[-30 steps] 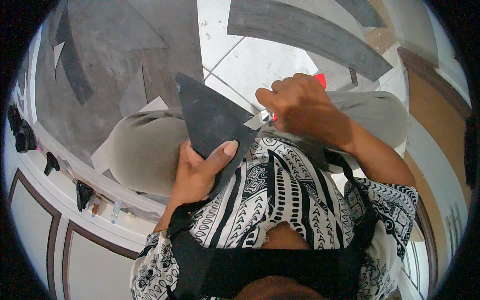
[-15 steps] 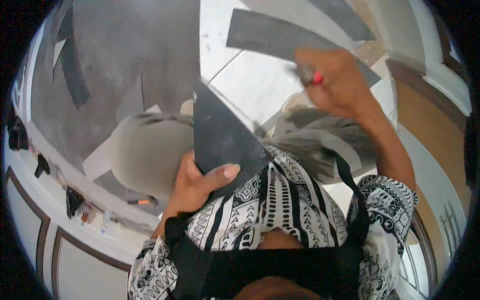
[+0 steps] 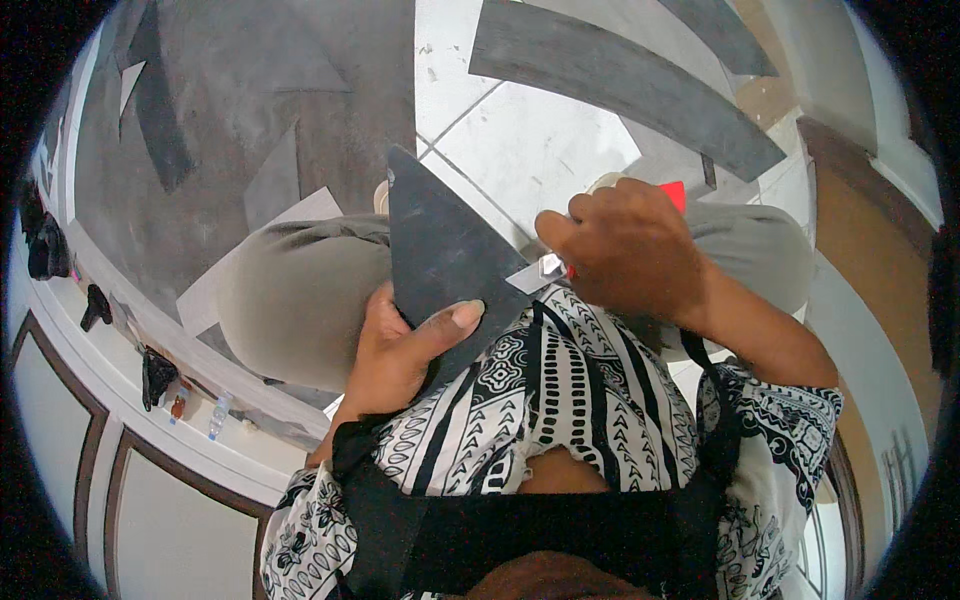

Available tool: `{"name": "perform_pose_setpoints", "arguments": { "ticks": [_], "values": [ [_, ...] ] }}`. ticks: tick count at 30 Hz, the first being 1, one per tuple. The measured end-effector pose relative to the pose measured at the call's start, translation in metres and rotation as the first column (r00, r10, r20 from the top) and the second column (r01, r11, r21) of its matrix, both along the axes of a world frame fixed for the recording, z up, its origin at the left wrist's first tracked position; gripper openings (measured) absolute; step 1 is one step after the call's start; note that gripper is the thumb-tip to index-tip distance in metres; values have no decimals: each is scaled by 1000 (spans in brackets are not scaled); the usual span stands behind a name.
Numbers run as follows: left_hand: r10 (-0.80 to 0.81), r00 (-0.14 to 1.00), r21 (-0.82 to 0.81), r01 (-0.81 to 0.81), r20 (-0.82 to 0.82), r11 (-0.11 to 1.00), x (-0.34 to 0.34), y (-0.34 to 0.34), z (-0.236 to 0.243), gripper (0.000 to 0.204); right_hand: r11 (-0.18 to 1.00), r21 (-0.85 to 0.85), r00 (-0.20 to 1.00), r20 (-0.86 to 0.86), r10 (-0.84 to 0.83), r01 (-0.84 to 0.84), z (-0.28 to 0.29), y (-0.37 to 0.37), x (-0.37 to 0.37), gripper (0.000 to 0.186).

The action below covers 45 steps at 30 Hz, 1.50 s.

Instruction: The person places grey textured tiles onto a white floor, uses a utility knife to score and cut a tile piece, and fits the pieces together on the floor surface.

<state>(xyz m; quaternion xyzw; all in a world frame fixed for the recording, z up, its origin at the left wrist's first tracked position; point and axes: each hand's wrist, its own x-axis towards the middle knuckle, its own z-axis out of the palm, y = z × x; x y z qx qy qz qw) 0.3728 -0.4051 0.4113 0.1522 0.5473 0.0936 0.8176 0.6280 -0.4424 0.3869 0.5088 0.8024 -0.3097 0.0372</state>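
Note:
My left hand (image 3: 405, 345) grips a dark grey triangular piece of vinyl flooring (image 3: 435, 245) near my lap, its thumb lying on top and its fingers partly hidden beneath. The piece's pointed end faces away from me. Closed around a red-handled utility knife (image 3: 550, 267), my right hand (image 3: 630, 245) is just right of the piece. The knife's bare blade reaches the piece's right-hand corner; whether it touches cannot be made out. Most of the handle is hidden in my fist, with a red end showing behind the knuckles.
Grey floor planks (image 3: 240, 50) cover the left side, with loose offcuts on top. White tiles (image 3: 550, 140) show ahead, beside a long loose plank (image 3: 620, 80). A pale strip (image 3: 320, 208) lies by my left knee (image 3: 300, 300). Small bottles (image 3: 218, 418) stand along the left wall.
My right hand has come down and towards me with the utility knife, from above the tiles to the piece's right corner. My left hand still holds the flooring in nearly the same place.

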Motion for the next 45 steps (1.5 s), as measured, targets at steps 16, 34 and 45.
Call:
{"name": "perform_pose_setpoints", "arguments": {
  "ticks": [16,34,45],
  "values": [
    [-85,996,141,82,19,987,-18,-4,9,33,880,67,804,381,-458,470,-38,48,136,33],
    [110,987,7,-110,-117,994,17,4,-3,48,897,-242,929,92,-358,369,2,-24,-24,21],
    [48,990,54,-42,-130,998,16,-2,1,34,749,-119,723,396,-566,652,-35,-18,9,16]
  ]
}}
